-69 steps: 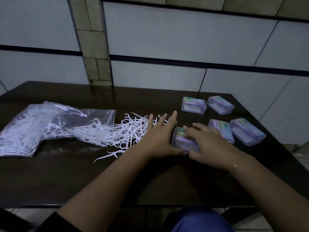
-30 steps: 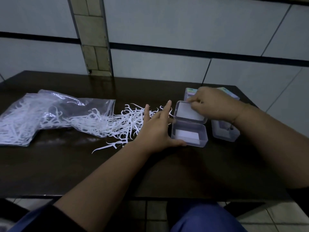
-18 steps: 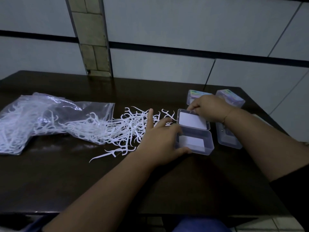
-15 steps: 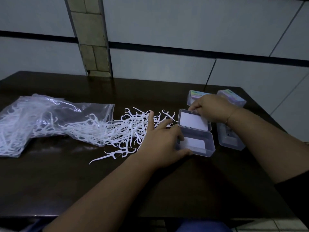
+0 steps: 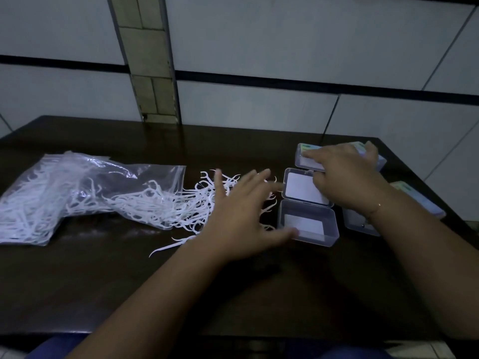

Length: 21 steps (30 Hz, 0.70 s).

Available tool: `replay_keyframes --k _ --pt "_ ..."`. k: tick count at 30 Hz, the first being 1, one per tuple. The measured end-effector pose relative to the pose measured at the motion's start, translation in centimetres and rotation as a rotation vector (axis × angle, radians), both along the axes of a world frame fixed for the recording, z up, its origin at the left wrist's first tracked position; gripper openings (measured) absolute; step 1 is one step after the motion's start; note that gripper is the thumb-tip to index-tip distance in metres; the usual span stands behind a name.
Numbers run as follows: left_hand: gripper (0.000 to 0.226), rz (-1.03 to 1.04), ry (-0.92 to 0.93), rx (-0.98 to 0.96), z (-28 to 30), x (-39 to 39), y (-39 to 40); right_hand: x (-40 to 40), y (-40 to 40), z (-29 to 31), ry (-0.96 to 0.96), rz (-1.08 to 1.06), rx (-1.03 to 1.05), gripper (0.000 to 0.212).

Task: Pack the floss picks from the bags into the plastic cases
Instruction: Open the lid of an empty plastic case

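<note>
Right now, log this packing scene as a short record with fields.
open case: base near, lid flipped back, no picks inside
picks: loose pile spilling from the bag
left hand: fingers spread over the picks, thumb at the base
right hand: fingers spread over the lid's right edge and a closed case
table: dark

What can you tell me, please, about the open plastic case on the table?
The open plastic case is clear and rectangular, and lies flat on the dark table with its lid folded back on the far side. Pale cards show inside both halves; no picks inside. The left hand has its thumb at the near-left corner; the right hand rests over the lid's right edge.
</note>
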<state>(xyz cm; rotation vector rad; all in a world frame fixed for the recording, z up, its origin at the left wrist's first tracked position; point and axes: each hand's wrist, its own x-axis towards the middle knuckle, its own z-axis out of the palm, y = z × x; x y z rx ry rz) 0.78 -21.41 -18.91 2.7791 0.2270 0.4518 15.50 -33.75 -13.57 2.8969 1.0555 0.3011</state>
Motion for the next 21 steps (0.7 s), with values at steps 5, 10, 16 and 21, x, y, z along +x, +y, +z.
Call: replay_keyframes --k 5,10,16,21 --pt "0.032 0.199 -0.015 -0.043 2.9 -3.2 4.9 -4.1 -0.3 -0.2 0.041 0.134 0.188 0.031" --pt "0.02 0.29 0.187 -0.098 2.6 -6.3 6.7 -7.4 1.3 -2.5 0.103 0.329 0.032 0.028" --pt "0.024 0.359 0.21 -0.193 2.7 -7.5 7.8 -7.8 2.3 -3.3 0.116 0.35 -0.103 0.05" --pt "0.065 0.422 0.331 -0.06 2.1 -6.9 6.2 -7.5 3.4 -3.5 0.102 0.339 -0.152 0.054"
